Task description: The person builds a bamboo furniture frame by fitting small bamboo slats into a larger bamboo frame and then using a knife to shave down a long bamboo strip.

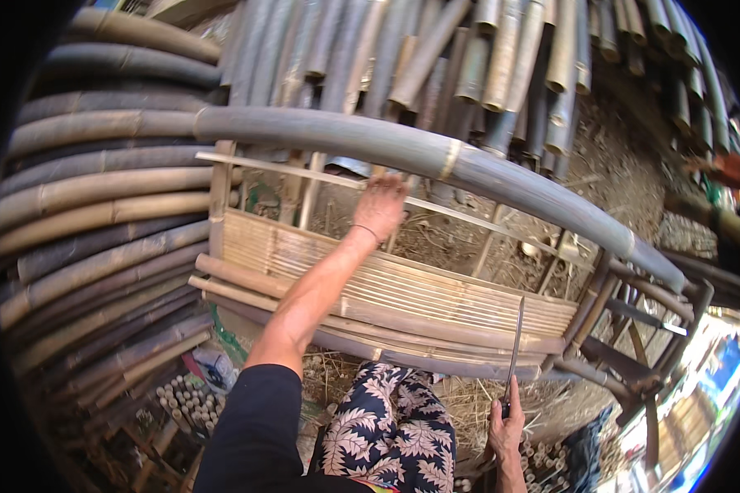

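Bamboo fills the yard around us: long poles point(107, 126) piled lengthwise along the left, more cut poles point(501, 66) stacked beyond, with their ends toward us, and bare ground point(625, 181) showing between. Directly in front stands a bench-like bamboo frame point(460, 302), its slatted part facing up and a thick dark pole point(321, 134) running along its far side. We take the open gap between slats and pole as the reason our left hand point(381, 207) can reach in so easily.

That hand lies over a long pale strip point(460, 216) spanning the frame near the thick pole — probably to steady it close to its middle. Our fingers bend over it, but we cannot tell whether they close around it underneath. Our right hand point(506, 421) is wrapped firmly around the handle of a long, narrow blade point(515, 349), low and to the right. Its tip points up and away from us — a position that, we judge, separates the edge from our outstretched left arm and from our patterned trousers point(386, 427).
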`<move>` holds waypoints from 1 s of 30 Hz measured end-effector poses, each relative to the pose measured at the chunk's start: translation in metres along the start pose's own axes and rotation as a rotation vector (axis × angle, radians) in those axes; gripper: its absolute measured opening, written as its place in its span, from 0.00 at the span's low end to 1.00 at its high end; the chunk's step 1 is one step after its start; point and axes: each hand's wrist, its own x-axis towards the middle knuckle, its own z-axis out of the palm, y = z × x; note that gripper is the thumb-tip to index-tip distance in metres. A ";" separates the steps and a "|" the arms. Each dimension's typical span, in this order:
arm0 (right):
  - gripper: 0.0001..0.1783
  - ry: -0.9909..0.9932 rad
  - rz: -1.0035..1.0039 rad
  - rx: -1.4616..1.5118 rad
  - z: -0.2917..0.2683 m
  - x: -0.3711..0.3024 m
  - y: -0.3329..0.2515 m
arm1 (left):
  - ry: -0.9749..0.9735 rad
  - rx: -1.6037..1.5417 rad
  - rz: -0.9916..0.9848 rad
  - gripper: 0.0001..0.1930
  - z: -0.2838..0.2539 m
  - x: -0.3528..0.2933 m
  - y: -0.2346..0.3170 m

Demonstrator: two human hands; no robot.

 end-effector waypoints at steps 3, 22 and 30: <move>0.35 0.108 0.279 0.194 -0.012 -0.048 0.055 | -0.338 -0.028 -0.006 0.12 -0.012 0.018 -0.010; 0.28 0.616 -0.505 0.061 -0.016 -0.236 0.041 | 0.050 -0.093 0.729 0.13 -0.374 -0.313 0.235; 0.25 0.838 -0.172 0.709 0.032 -0.426 0.135 | 1.016 -1.023 -0.272 0.41 -0.508 -0.290 0.246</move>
